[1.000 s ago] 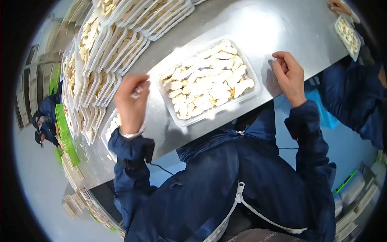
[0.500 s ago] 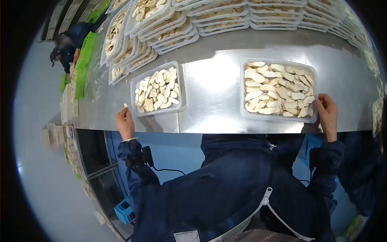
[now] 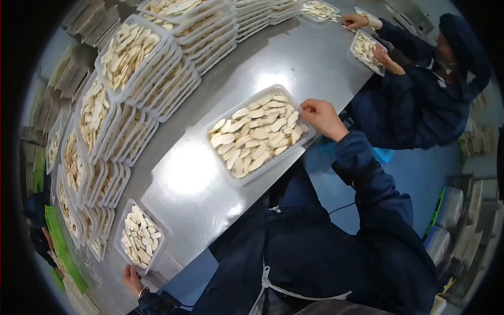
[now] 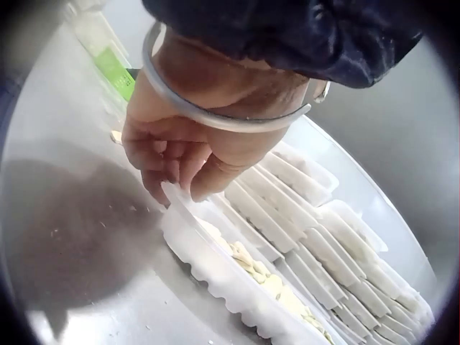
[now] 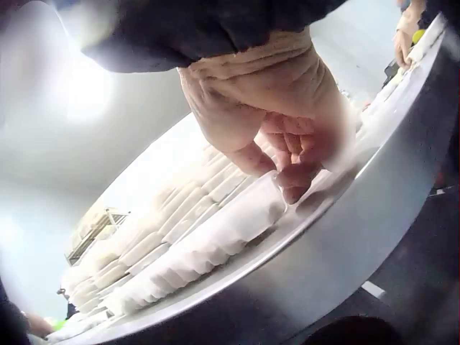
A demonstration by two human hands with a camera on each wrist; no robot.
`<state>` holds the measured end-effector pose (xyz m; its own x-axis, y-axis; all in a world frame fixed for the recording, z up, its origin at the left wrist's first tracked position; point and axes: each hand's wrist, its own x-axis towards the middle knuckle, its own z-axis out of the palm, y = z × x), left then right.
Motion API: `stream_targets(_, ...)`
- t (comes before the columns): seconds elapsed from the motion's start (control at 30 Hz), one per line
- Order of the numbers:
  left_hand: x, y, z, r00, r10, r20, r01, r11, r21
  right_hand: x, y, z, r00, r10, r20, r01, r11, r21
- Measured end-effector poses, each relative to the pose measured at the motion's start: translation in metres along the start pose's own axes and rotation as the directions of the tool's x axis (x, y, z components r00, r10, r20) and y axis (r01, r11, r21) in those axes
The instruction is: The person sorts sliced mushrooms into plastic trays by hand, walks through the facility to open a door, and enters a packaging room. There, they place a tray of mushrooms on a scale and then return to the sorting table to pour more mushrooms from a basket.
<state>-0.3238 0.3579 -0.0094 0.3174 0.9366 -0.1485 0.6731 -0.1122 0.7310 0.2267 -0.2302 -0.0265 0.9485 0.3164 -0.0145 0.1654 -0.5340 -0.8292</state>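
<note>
A clear plastic tray [image 3: 242,178] with a layer of pale, elongated slices [image 3: 260,134] sits on the metal table. At its right corner, my right hand [image 3: 325,118] pinches the rim; in the right wrist view, thumb and fingers [image 5: 295,180] meet at the tray's end wall. Farther left stands a smaller tray [image 3: 162,237] with whiter slices [image 3: 140,236]. My left hand [image 3: 132,280] is at its near corner, and in the left wrist view the thumb and fingers [image 4: 208,180] pinch the rim of this tray [image 4: 215,269].
Tall stacks of filled trays [image 3: 142,79] line the table's far side. Another person [image 3: 420,100] works at the right end, hands around a tray [image 3: 367,51]. Green crates [image 3: 65,252] stand at far left. The metal table [image 3: 210,202] has its front edge near my body.
My left hand, a slice at its fingertips half a second ago, has moved to the smaller tray's corner. My right hand has come from beside the larger tray onto its rim. The head view has swung.
</note>
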Motion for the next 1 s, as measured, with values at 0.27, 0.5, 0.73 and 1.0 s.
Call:
stream_targets(0.27, 0.041, -0.020, 0.003, 0.993, 0.095, 0.076, -0.075, 0.970, -0.230, -0.001, 0.019, 0.016, 0.986, 0.019, -0.168, -0.041, 0.990, -0.132)
stream_targets(0.5, 0.047, 0.062, 0.028, 0.953, 0.214, 0.214, -0.182, 0.970, -0.159, -0.005, 0.013, 0.014, 0.981, 0.008, -0.195, -0.029, 0.994, -0.106)
stream_targets(0.73, 0.052, 0.169, 0.124, 0.821, 0.394, 0.414, -0.297, 0.913, -0.280, -0.009, 0.017, 0.012, 0.971, 0.017, -0.238, -0.048, 0.991, -0.124)
stream_targets(1.0, 0.025, 0.290, 0.272, 0.636, 0.547, 0.544, -0.241, 0.811, -0.533, -0.083, -0.008, -0.001, 0.827, -0.061, -0.558, -0.053, 0.981, -0.186)
